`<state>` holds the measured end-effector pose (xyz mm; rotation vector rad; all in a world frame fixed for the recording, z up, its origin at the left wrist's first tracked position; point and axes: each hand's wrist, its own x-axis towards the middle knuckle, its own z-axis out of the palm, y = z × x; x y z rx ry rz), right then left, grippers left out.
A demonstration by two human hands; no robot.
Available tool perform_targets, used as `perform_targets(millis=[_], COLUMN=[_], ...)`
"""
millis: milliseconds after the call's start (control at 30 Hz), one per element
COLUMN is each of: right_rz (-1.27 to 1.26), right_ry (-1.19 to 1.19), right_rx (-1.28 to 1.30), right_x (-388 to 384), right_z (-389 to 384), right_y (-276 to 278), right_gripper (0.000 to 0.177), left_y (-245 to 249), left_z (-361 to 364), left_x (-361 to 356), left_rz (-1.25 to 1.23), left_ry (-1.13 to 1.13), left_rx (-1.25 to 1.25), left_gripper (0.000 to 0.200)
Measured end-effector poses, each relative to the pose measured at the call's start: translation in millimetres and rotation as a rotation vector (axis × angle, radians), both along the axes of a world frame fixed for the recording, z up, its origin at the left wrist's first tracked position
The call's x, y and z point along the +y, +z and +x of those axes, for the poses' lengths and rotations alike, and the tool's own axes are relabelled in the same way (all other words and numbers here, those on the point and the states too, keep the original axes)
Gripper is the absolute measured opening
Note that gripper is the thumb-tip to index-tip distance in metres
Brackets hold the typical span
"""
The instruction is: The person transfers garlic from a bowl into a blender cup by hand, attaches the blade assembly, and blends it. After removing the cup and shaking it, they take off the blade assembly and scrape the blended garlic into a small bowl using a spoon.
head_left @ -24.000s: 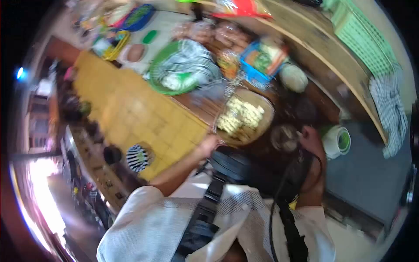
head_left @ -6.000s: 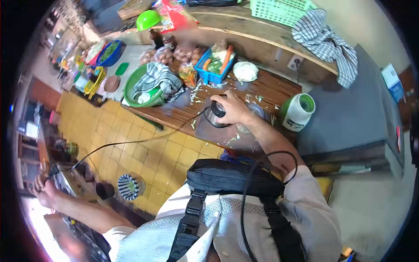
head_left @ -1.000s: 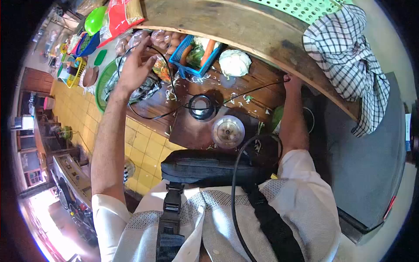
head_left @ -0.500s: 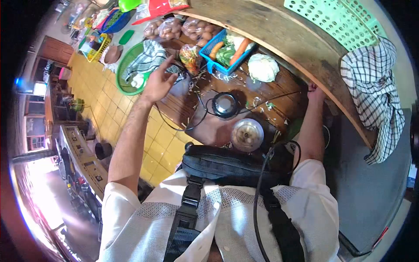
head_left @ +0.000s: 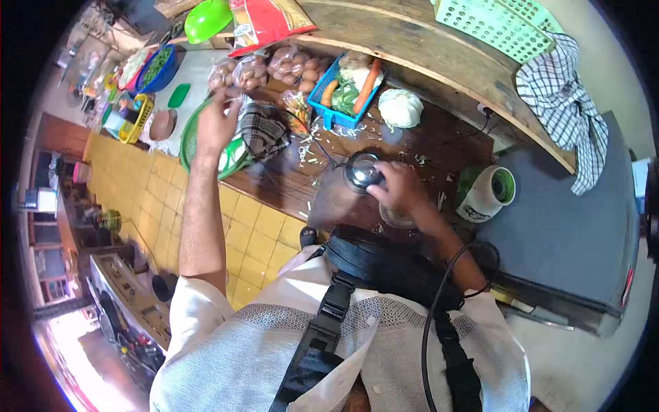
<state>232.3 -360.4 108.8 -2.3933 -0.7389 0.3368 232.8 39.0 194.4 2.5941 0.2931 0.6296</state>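
Since the previous frame, the right hand [head_left: 399, 187] is shifting from the wall side to the round metal base [head_left: 358, 173]. Its thumb and fingers are spreading open, apparently touching the rim at 4 o'clock. The jar [head_left: 397, 218] is sitting at 5 o'clock from the base, partly hidden. The left hand [head_left: 217, 125] is hovering over the green basket [head_left: 189, 141]; its grip is not showing clearly. Positioning the base is seemingly underway; any lift is calling for a firmer grip.
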Motion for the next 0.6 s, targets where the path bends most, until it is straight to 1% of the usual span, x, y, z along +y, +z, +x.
perform_targets(millis=[33,67,100,133,167,200,233,267,300,333,367,400,433,467,500,533,567,600], right_rz=[-0.106,-0.115,-0.271,-0.426,-0.438,-0.342,-0.248,-0.308,-0.323,-0.332,-0.34,-0.318,-0.328,-0.27,-0.212,-0.128,-0.142,-0.097], right_ry=[0.05,0.036,0.022,0.013,0.01,-0.03,-0.069,-0.142,-0.137,-0.156,-0.177,-0.219,-0.226,-0.27,-0.318,-0.275,-0.299,-0.321], right_rx=[-0.191,-0.198,-0.197,-0.192,-0.195,-0.232,-0.266,-0.176,-0.18,-0.156,-0.133,-0.103,-0.106,-0.094,-0.08,-0.112,-0.109,-0.06], right_x=[13,27,39,50,57,63,68,77,84,89,94,96,99,102,102,98,95,92], right_z=[-4,-6,-5,-3,4,13,15,12,11,11,11,8,4,-4,-15,-27,-41,-55], right_y=[-6,-10,-14,-20,-32,-47,-54,-40,-32,-26,-23,-23,-19,-15,-11,-7,-3,4], right_gripper=[0.069,0.069,0.083,0.097,0.097,0.103,0.108,0.115,0.115,0.116,0.117,0.119,0.119,0.122,0.124,0.127,0.127,0.128], left_y=[-10,-5,0,-23,-27,-53,-78,-96,-113,-128,-129,-130,-122,-113,-98,-87,-96,-91], left_z=[-3,-16,-35,-48,-67,-80,-91,-102,-103,-104,-104,-98,-87,-78,-66,-49,-28,-11], left_x=[6,-12,-39,-48,-67,-74,-81,-92,-98,-103,-106,-107,-106,-103,-96,-88,-74,-62], left_rz=[-0.044,-0.213,-0.381,-0.389,-0.368,-0.531,-0.593,-0.563,-0.577,-0.533,-0.488,-0.494,-0.491,-0.49,-0.486,-0.48,-0.455,-0.321], left_ry=[-0.118,-0.168,-0.216,-0.319,-0.452,-0.602,-0.7,-0.731,-0.733,-0.736,-0.74,-0.747,-0.688,-0.629,-0.545,-0.467,-0.515,-0.477], left_rx=[-0.074,0.044,0.164,0.159,0.223,0.376,0.503,0.481,0.472,0.419,0.364,0.354,0.373,0.399,0.359,0.321,0.13,0.146], left_gripper=[0.034,0.032,0.03,0.024,0.023,0.023,0.023,0.028,0.028,0.027,0.027,0.027,0.026,0.027,0.027,0.028,0.026,0.027])
